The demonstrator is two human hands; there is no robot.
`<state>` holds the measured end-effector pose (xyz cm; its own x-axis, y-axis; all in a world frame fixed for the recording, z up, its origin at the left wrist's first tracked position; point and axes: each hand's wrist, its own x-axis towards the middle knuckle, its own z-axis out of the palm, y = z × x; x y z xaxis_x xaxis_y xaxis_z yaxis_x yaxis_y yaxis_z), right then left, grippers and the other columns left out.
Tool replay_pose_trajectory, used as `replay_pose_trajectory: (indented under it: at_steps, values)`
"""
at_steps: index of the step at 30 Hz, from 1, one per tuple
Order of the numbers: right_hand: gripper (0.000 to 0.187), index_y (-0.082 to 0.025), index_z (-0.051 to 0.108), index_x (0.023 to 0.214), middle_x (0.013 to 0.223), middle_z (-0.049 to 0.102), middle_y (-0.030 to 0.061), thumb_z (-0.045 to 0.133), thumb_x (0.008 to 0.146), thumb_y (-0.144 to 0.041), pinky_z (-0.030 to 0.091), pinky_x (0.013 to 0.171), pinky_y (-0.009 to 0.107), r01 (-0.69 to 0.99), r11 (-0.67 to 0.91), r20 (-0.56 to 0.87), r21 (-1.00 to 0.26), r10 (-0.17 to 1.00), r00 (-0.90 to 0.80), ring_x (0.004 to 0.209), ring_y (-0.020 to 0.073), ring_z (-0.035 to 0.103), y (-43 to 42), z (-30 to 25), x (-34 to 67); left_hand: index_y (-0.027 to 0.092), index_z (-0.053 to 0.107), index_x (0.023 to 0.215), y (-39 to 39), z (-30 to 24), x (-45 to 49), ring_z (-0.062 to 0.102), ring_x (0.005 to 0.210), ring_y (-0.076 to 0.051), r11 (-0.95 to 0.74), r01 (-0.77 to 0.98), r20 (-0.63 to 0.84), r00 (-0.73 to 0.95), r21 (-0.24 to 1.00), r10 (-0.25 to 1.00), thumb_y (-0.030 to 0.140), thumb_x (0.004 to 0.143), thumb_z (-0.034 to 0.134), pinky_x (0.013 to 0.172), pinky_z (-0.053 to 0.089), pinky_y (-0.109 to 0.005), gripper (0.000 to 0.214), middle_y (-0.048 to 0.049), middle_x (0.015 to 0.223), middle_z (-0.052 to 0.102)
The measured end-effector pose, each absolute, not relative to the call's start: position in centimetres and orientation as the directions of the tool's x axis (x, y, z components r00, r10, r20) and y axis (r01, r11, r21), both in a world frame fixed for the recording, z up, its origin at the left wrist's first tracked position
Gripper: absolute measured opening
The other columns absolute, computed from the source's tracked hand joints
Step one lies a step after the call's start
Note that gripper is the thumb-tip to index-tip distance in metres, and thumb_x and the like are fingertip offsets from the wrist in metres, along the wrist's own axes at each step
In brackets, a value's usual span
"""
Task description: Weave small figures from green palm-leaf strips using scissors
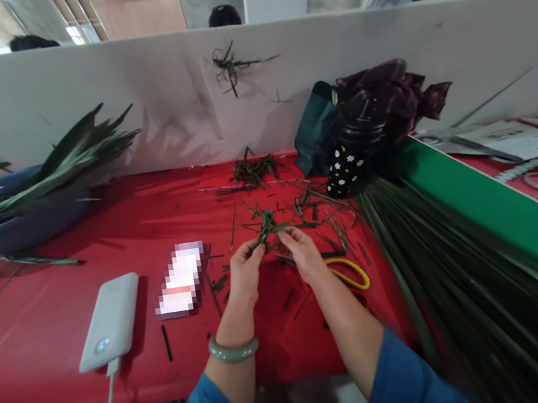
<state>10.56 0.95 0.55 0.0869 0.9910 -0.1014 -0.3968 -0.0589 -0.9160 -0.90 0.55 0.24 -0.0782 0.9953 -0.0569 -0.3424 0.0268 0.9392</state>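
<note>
Left hand [245,269] and right hand [301,250] pinch the green leaf piece [267,222] over the red tabletop [149,212], where an uneven tug could split it or pull its folds loose

Leaf piece [267,222]: green. Beneath leaf piece: red table cover [280,344]. Left of leaf piece: white power bank [111,321]; blue-grey basin [50,224]. Right of leaf piece: yellow handle [345,261]; black fabric [344,170], white-flower pattern; green board [481,203], white-edged.

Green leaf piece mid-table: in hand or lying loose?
In hand: the left hand pinches the near end of the green leaf piece, the right hand at its side.
</note>
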Motion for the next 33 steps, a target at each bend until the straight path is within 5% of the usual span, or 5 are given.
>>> replay_pose_trajectory:
  at_steps: [7, 14, 21, 26, 33]
  values:
    - [0.023, -0.017, 0.061, 0.071, 0.066, 0.060, -0.0013, 0.064, 0.060, -0.037, 0.041, 0.065, 0.025, -0.277, 0.017, 0.014, -0.961, 1.000, 0.012, 0.066, 0.0122, 0.053, 0.6, 0.7, 9.6, 0.014, 0.066, 0.076, 0.6, -0.1, -0.7, 0.056, 0.067, -0.011, -0.015, -0.270, -0.016, -0.112, 0.963, 0.994, 0.024, 0.058, 0.066, 0.069, 0.042, -0.024, 0.021, -0.0024, 0.072, 0.065]
    - [0.028, -0.016, 0.058, 0.070, 0.063, 0.060, -0.0016, 0.067, 0.058, -0.039, 0.042, 0.055, 0.025, -0.425, -0.082, -0.135, -0.902, 0.986, 0.097, 0.054, 0.0104, 0.052, 1.0, 0.1, 10.3, 0.014, 0.066, 0.075, 0.3, 0.2, -0.4, 0.055, 0.063, -0.010, 0.068, -0.345, -0.087, -0.039, 0.936, 0.995, 0.026, 0.058, 0.066, 0.067, 0.043, -0.024, 0.021, -0.0018, 0.071, 0.065]
    - [0.028, -0.017, 0.055, 0.072, 0.063, 0.060, -0.0007, 0.065, 0.060, -0.040, 0.042, 0.053, 0.025, -0.475, -0.051, -0.106, -0.878, 0.990, 0.090, 0.054, 0.0116, 0.052, 1.3, 0.0, 10.7, 0.012, 0.061, 0.072, 0.3, 0.5, -0.6, 0.052, 0.056, -0.009, 0.114, -0.424, -0.156, -0.067, 0.898, 0.985, 0.035, 0.058, 0.066, 0.059, 0.044, -0.024, 0.027, 0.0004, 0.062, 0.058]
    - [0.026, -0.017, 0.053, 0.067, 0.058, 0.056, -0.0032, 0.065, 0.060, -0.039, 0.040, 0.053, 0.024, -0.403, -0.033, -0.079, -0.914, 0.992, 0.098, 0.050, 0.0093, 0.047, 1.1, 0.2, 10.5, 0.014, 0.061, 0.079, 0.2, 0.4, -0.4, 0.053, 0.062, -0.009, -0.021, -0.342, -0.055, -0.210, 0.940, 0.976, 0.035, 0.061, 0.064, 0.061, 0.043, -0.022, 0.028, -0.0016, 0.071, 0.060]
    - [0.026, -0.016, 0.053, 0.063, 0.054, 0.052, -0.0036, 0.067, 0.056, -0.037, 0.038, 0.053, 0.023, -0.365, -0.066, -0.098, -0.929, 0.993, 0.069, 0.051, 0.0091, 0.046, 1.0, 0.3, 10.2, 0.014, 0.063, 0.075, 0.2, -0.2, -0.3, 0.053, 0.062, -0.011, -0.088, -0.078, 0.087, -0.021, 0.993, 0.996, 0.026, 0.061, 0.064, 0.062, 0.041, -0.022, 0.019, -0.0017, 0.068, 0.061]
